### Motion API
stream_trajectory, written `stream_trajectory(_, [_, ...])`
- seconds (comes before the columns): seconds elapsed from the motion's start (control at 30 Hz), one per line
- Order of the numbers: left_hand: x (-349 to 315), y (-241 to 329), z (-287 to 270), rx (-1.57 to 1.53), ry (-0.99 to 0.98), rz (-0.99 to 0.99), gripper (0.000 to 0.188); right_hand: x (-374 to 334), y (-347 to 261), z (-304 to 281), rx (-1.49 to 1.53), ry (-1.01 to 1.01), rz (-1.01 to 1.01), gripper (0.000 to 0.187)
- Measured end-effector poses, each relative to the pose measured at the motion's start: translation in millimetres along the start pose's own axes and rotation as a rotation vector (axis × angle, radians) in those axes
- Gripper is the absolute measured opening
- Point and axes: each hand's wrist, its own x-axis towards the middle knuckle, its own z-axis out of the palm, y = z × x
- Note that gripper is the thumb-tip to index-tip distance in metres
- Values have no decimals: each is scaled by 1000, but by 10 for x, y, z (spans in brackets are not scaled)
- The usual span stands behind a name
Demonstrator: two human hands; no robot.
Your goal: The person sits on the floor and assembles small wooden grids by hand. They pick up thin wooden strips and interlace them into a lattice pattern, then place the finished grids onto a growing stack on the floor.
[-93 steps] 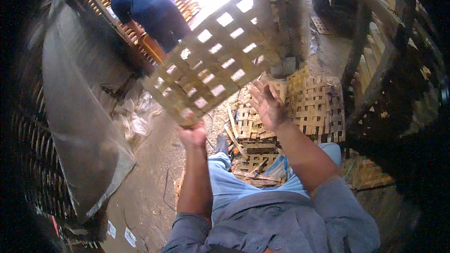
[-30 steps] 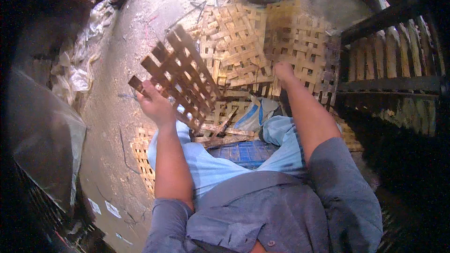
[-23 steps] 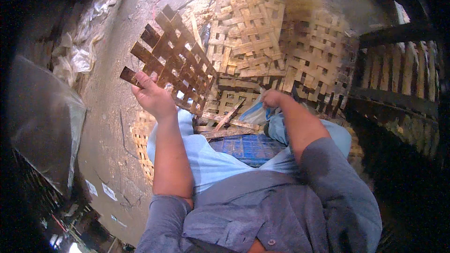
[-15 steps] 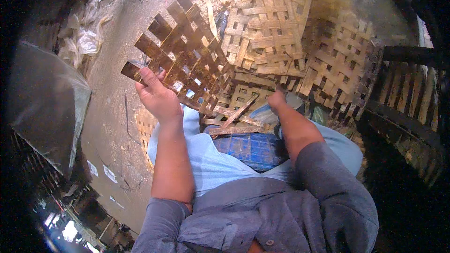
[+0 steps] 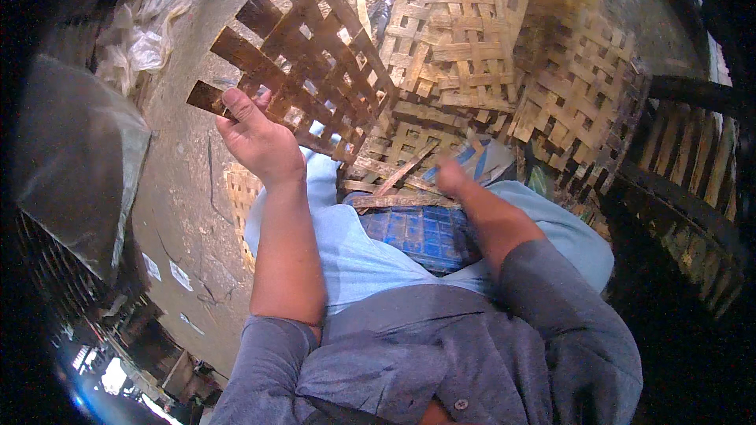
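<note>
My left hand (image 5: pixel 258 138) grips a dark brown woven bamboo-strip panel (image 5: pixel 309 59) at its lower left edge, thumb on top. The panel is held tilted, with loose strip ends fanning out to the left. Blurred by motion, my right hand (image 5: pixel 451 178) hovers by several loose bamboo strips (image 5: pixel 402 169) between my knees; its fingers are not clear. Below the strips shows a blue plastic crate (image 5: pixel 416 234). Beyond the right hand lies a pale woven panel (image 5: pixel 461 39), on top of other woven pieces.
Another woven panel (image 5: pixel 579 86) leans at the right, beside a slatted wooden piece (image 5: pixel 689 138) in shadow. Crumpled clear plastic (image 5: pixel 146 47) and a grey sheet (image 5: pixel 83 165) lie at the left. A small woven piece (image 5: pixel 238 201) rests by my left leg.
My left hand has lifted the dark panel slightly up and to the left. My right hand has drawn left, away from the edge of the pale stack, toward the loose strips.
</note>
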Motion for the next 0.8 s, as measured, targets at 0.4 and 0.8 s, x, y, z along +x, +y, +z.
stream_trajectory(0.4, [99,6,-181,-133,5,35,60,63,-316,-192,-328,-586,-88,40])
stream_trajectory(0.8, [118,-21,-268,-131,161,-32,58,-27,-386,-765,-641,111,-304,29])
